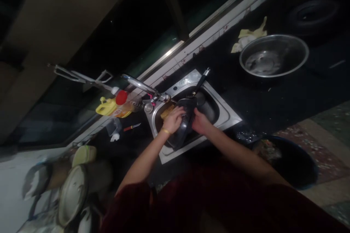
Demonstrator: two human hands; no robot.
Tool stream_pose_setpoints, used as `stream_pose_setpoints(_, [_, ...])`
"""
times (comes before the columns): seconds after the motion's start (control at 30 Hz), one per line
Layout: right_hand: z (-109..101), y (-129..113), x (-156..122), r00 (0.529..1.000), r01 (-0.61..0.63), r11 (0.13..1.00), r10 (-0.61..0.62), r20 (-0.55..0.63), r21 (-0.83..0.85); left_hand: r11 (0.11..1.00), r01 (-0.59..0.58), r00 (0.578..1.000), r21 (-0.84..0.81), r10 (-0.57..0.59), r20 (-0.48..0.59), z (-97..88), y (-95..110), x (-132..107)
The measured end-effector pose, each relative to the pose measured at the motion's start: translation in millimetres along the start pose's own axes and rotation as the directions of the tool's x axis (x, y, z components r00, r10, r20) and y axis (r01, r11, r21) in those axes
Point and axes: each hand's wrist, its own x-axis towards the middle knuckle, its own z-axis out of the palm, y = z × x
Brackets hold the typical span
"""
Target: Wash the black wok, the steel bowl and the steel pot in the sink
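Note:
A dark pan is tilted on its side in the steel sink. Its long black handle points up past the sink's far corner. My left hand lies over the pan's near-left side with fingers bent around it. The pan's right side is gripped by my right hand, whose fingertips are partly hidden behind it. Something yellow, perhaps a cloth or sponge, sits in the sink just beyond my left hand. Over the sink's back edge curves the chrome faucet.
A wide steel basin stands on the dark counter at right, beside a crumpled yellow cloth. Left of the sink are a yellow jug and a small knife. Pots crowd the lower left; a dark tub is lower right.

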Motion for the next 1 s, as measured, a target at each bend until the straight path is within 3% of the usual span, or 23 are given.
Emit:
stream_pose_setpoints(0.03, [-2.3, 0.0, -0.1, 1.0, -0.023, 1.0, 0.023, -0.007, -0.006, 0.995, 0.096, 0.995, -0.001, -0.096, -0.019, -4.4, -8.9, -7.0])
stream_pose_setpoints(0.1, [-6.8, 0.8, 0.8, 0.999, -0.035, 0.999, 0.035, -0.018, -0.023, 0.948, 0.317, 0.949, 0.02, -0.316, -0.006, -10.3, -26.8, 2.8])
stream_pose_setpoints(0.13, [-8.5, 1.2, 1.3, 1.0, -0.026, 0.999, 0.026, -0.017, -0.031, 0.918, 0.394, 0.918, 0.042, -0.395, 0.02, -10.4, -32.9, 17.7])
stream_pose_setpoints(0.2, [-9.5, 1.3, 1.5, 1.0, -0.011, 0.999, 0.01, -0.02, -0.034, 0.895, 0.439, 0.891, 0.084, -0.445, 0.088, -4.6, -34.1, 54.3])
stream_pose_setpoints(0.3, [-5.7, -2.0, -1.4, 0.998, -0.03, 0.999, 0.029, -0.046, -0.014, 0.94, 0.322, 0.928, 0.108, -0.336, 0.162, 9.3, -11.5, 83.2])
stream_pose_setpoints(0.43, [0.3, -8.5, -5.4, 0.998, -0.041, 0.998, 0.043, -0.043, 0.05, 0.993, 0.058, 0.988, 0.105, -0.072, 0.138, 7.4, 15.7, 43.3])
stream_pose_setpoints(0.47, [0.4, -9.5, -5.1, 0.998, -0.058, 0.997, 0.059, -0.033, 0.05, 0.994, 0.051, 0.993, 0.099, -0.06, 0.099, 2.6, 15.6, 31.0])
stream_pose_setpoints(0.53, [-1.5, -10.6, -2.5, 0.995, -0.096, 0.995, 0.097, -0.005, 0.013, 0.985, 0.152, 0.987, 0.082, -0.155, 0.042, -7.2, 8.8, 19.4])
stream_pose_setpoints(0.63, [-6.8, -10.3, 3.9, 0.996, -0.085, 0.996, 0.086, 0.017, -0.033, 0.944, 0.322, 0.944, 0.07, -0.326, 0.05, -10.5, -0.1, 30.3])
stream_pose_setpoints(0.7, [-9.0, -9.8, 7.0, 0.998, -0.047, 0.999, 0.047, 0.028, -0.018, 0.969, 0.24, 0.967, 0.064, -0.244, 0.067, -4.6, 2.7, 34.8])
stream_pose_setpoints(0.8, [-7.8, -9.3, 6.7, 0.999, -0.03, 1.0, 0.03, 0.045, 0.003, 0.998, 0.054, 0.998, 0.041, -0.055, 0.027, 0.5, 8.0, 16.5])
stream_pose_setpoints(0.9, [-3.5, -9.4, 2.6, 0.997, -0.073, 0.997, 0.073, 0.025, 0.001, 0.976, 0.199, 0.98, 0.085, -0.198, -0.029, -8.1, 0.5, 0.5])
stream_pose_setpoints(0.97, [-0.8, -10.0, 0.6, 0.995, -0.1, 0.995, 0.1, 0.023, 0.004, 0.949, 0.264, 0.964, 0.174, -0.265, -0.018, -13.1, -5.2, 12.4])
stream_pose_setpoints(1.0, [0.4, -10.6, 0.4, 0.994, -0.109, 0.994, 0.108, 0.029, 0.005, 0.943, 0.244, 0.968, 0.224, -0.251, 0.003, -12.5, -5.4, 25.5])
